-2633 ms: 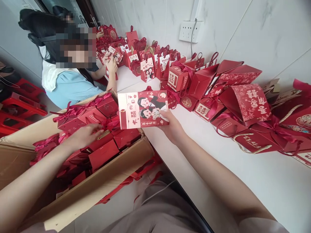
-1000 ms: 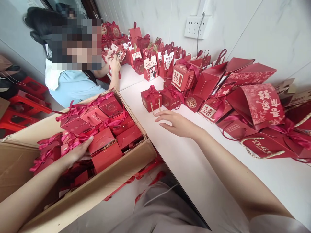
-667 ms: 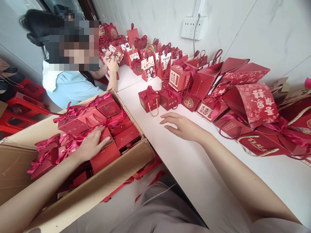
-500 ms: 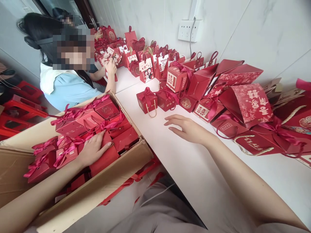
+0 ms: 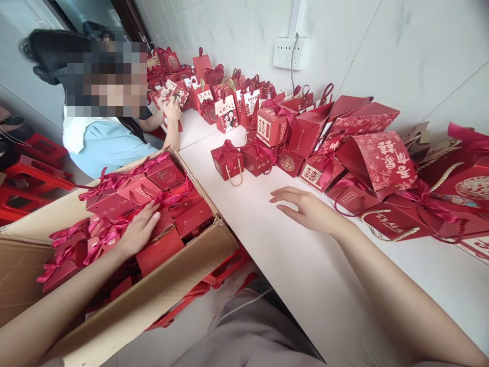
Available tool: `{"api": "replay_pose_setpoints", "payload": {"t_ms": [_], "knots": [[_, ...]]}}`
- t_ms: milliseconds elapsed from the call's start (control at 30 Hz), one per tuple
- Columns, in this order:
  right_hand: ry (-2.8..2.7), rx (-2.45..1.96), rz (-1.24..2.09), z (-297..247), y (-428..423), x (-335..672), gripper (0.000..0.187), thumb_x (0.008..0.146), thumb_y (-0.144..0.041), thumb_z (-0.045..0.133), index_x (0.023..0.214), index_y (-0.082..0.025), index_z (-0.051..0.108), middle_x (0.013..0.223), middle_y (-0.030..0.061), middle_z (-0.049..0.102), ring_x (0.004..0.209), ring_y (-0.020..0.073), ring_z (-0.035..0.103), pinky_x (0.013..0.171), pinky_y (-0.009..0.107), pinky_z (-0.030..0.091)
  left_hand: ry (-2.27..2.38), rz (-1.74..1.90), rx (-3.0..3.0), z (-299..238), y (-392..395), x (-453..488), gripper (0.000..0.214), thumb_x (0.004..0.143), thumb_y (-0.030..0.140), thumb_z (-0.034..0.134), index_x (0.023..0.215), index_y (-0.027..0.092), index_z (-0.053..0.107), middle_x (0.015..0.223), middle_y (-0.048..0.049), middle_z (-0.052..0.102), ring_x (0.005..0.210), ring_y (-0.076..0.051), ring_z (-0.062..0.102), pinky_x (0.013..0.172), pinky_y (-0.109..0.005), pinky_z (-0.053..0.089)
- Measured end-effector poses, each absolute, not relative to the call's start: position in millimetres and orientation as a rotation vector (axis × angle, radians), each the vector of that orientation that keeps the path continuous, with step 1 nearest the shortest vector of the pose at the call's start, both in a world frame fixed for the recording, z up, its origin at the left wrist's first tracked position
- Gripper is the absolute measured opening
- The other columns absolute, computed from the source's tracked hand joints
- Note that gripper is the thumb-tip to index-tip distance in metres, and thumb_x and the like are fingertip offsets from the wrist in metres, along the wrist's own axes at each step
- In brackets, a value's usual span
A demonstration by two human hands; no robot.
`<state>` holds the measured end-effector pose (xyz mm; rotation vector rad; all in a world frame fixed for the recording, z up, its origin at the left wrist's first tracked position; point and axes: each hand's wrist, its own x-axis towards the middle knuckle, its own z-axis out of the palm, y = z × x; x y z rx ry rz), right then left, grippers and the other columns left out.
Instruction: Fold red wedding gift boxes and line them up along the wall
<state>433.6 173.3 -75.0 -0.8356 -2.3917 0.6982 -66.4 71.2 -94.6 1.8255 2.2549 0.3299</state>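
Note:
Inside a cardboard carton (image 5: 198,267) lie several red gift boxes tied with magenta ribbons. My left hand (image 5: 139,229) rests on top of them, its fingers extended and holding nothing. Just right of it lies a plain red gift box (image 5: 160,255) with a thin gold cord near its edge. My right hand (image 5: 301,209) hovers over or lies on the white table (image 5: 263,244), fingers apart and nothing in them. Beyond it stand a small gift box with a gold cord handle (image 5: 228,162) and a second ribboned box (image 5: 259,158).
Red gift boxes and bags, such as an open-topped box (image 5: 378,163), line the wall side of the table. A wall socket (image 5: 291,53) with a cable sits above. At the left, a person in light blue (image 5: 103,145) handles a box; red stools (image 5: 36,163) stand behind.
My left hand has shifted slightly left and back over the boxes, showing the gold cord. My right hand has moved slightly relative to the table. The view has turned a little.

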Motion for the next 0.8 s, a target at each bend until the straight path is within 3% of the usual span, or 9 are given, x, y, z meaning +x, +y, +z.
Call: {"api": "replay_pose_setpoints", "payload": {"t_ms": [67, 133, 300, 400, 533, 600, 700, 800], "knots": [[-2.384, -0.859, 0.710, -78.8, 171.7, 438.4, 0.026, 0.099, -0.027, 0.049, 0.118, -0.027, 0.066, 0.132, 0.0088, 0.063, 0.120, 0.0293, 0.062, 0.105, 0.051, 0.050, 2.267, 0.168, 1.772, -95.1, 68.6, -65.4, 0.078, 0.096, 0.063, 0.022, 0.156, 0.014, 0.033, 0.165, -0.0137, 0.029, 0.154, -0.032, 0.022, 0.125, -0.055, 0.011], [-2.379, -0.864, 0.717, -81.7, 170.3, 441.2, 0.026, 0.099, -0.027, 0.049, 0.118, -0.027, 0.066, 0.131, 0.0088, 0.063, 0.120, 0.0295, 0.062, 0.104, 0.051, 0.051, 2.271, 0.060, 1.769, -94.7, 66.0, -62.4, 0.080, 0.095, 0.065, 0.023, 0.157, 0.014, 0.029, 0.162, -0.0160, 0.034, 0.151, -0.036, 0.028, 0.122, -0.060, 0.015], [-2.376, -0.858, 0.710, -82.9, 168.5, 442.7, 0.026, 0.099, -0.027, 0.049, 0.118, -0.027, 0.067, 0.130, 0.0089, 0.064, 0.121, 0.0297, 0.062, 0.104, 0.050, 0.051, 2.261, 0.045, 1.925, -93.6, 59.9, -55.1, 0.081, 0.092, 0.069, 0.031, 0.149, 0.012, 0.038, 0.141, -0.0201, 0.053, 0.134, -0.037, 0.047, 0.114, -0.055, 0.032], [-2.381, -0.867, 0.696, -82.5, 167.7, 443.0, 0.026, 0.099, -0.026, 0.049, 0.119, -0.027, 0.066, 0.130, 0.0087, 0.064, 0.121, 0.0290, 0.062, 0.105, 0.049, 0.051, 2.283, 0.027, 1.975, -94.9, 56.2, -52.7, 0.079, 0.092, 0.069, 0.032, 0.149, 0.014, 0.038, 0.138, -0.0192, 0.053, 0.132, -0.036, 0.047, 0.113, -0.053, 0.033], [-2.389, -0.887, 0.709, -82.8, 166.4, 443.7, 0.025, 0.100, -0.025, 0.048, 0.119, -0.026, 0.065, 0.130, 0.0078, 0.064, 0.120, 0.0278, 0.063, 0.104, 0.047, 0.051, 2.329, -0.065, 2.011, -89.2, 54.2, -43.5, 0.083, 0.093, 0.069, 0.031, 0.156, 0.015, 0.028, 0.141, -0.0210, 0.051, 0.132, -0.040, 0.047, 0.109, -0.060, 0.033], [-2.391, -0.896, 0.720, -82.8, 165.7, 444.3, 0.024, 0.100, -0.025, 0.048, 0.118, -0.026, 0.065, 0.130, 0.0075, 0.064, 0.119, 0.0271, 0.063, 0.103, 0.046, 0.051, 2.393, -0.043, 2.126, -80.7, 54.7, -33.7, 0.080, 0.093, 0.067, 0.032, 0.155, 0.016, 0.031, 0.146, -0.0218, 0.047, 0.133, -0.043, 0.045, 0.107, -0.062, 0.032], [-2.388, -0.899, 0.719, -82.2, 164.5, 445.6, 0.024, 0.101, -0.025, 0.048, 0.118, -0.026, 0.065, 0.129, 0.0069, 0.064, 0.117, 0.0261, 0.064, 0.103, 0.045, 0.051, 2.168, -0.038, 2.415, -66.7, 56.7, -15.3, 0.075, 0.091, 0.066, 0.042, 0.149, 0.018, 0.040, 0.149, -0.0197, 0.045, 0.135, -0.039, 0.044, 0.108, -0.054, 0.034], [-2.384, -0.906, 0.724, -81.8, 162.5, 445.8, 0.024, 0.101, -0.025, 0.048, 0.119, -0.026, 0.064, 0.127, 0.0059, 0.065, 0.116, 0.0252, 0.065, 0.102, 0.043, 0.052, 1.881, -0.179, 2.483, -60.9, 59.9, 3.7, 0.083, 0.085, 0.067, 0.053, 0.152, 0.021, 0.035, 0.152, -0.0170, 0.045, 0.135, -0.036, 0.046, 0.106, -0.048, 0.037]]}}
